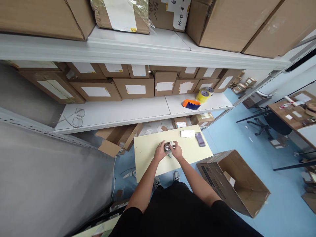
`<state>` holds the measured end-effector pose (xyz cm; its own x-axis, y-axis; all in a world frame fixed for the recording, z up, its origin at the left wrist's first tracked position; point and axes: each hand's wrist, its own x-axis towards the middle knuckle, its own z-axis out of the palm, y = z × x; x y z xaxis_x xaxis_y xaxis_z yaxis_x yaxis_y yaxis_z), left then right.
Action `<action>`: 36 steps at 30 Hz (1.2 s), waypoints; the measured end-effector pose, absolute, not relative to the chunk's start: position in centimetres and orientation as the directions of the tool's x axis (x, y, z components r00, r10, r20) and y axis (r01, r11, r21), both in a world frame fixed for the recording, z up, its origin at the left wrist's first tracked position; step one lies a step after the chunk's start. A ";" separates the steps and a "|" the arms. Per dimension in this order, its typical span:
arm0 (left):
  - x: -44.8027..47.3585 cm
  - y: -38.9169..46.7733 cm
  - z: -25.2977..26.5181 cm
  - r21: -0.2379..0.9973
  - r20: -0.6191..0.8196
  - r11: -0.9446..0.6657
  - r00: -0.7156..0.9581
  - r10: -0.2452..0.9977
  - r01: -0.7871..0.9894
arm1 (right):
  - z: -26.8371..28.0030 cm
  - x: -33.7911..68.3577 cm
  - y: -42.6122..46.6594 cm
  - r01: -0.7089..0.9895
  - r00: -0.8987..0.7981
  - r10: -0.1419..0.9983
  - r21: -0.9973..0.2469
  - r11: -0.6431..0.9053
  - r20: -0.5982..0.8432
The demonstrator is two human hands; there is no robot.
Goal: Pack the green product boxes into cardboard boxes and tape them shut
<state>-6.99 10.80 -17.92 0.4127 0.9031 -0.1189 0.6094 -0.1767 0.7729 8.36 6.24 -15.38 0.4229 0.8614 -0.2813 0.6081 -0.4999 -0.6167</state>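
1. Wire-frame glasses point(77, 119): left end of middle shelf point(138, 110).
2. Open carton point(118, 136): flaps up, below that shelf, left of the pale yellow table point(145, 158).
3. Left hand point(160, 152): fingers curled round the left side of a small dark object point(167, 147), gripping it.
4. Small dark object: between both hands, above the table's middle; round shiny part faces up. Exact type: can't tell.
5. Right hand point(176, 151): narrow grip, thumb and fingers on the object's right side, by a white bit.
6. White flat item point(187, 133): on table, far edge, right half.
7. Orange-and-blue item point(191, 104): on shelf, just left of yellow tape roll point(202, 96).
8. Purple item point(200, 139): on table, right of the white one, pixelated.
9. Big open box point(249, 192): on blue floor point(222, 136), right of table.
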 end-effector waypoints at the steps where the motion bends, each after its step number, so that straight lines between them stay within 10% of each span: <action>1: -6.9 10.8 -18.0 0.762 -0.108 -0.208 0.438 0.893 0.613 | -15.3 8.3 6.2 0.622 0.421 0.862 -0.602 -0.500 -0.282; 14: -8.1 9.6 -18.0 0.745 -0.250 -0.096 0.410 0.877 0.660 | -18.9 9.1 4.7 0.626 0.359 0.933 -0.747 -0.224 0.021; 21: -10.5 10.6 -17.6 0.666 -0.270 -0.024 0.272 0.924 0.745 | -18.9 6.1 7.8 0.535 0.206 0.963 -0.804 -0.258 -0.173; 36: -15.3 13.3 -17.8 0.783 -0.216 0.045 0.203 0.955 0.620 | -14.4 -2.1 15.6 0.925 0.124 0.915 -0.289 -0.247 -0.383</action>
<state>-15.32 13.30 -17.82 0.2026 0.9552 -0.2156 0.6204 0.0452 0.7830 -2.09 15.64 -14.41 0.1243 0.9152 -0.3833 0.9249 -0.2468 -0.2893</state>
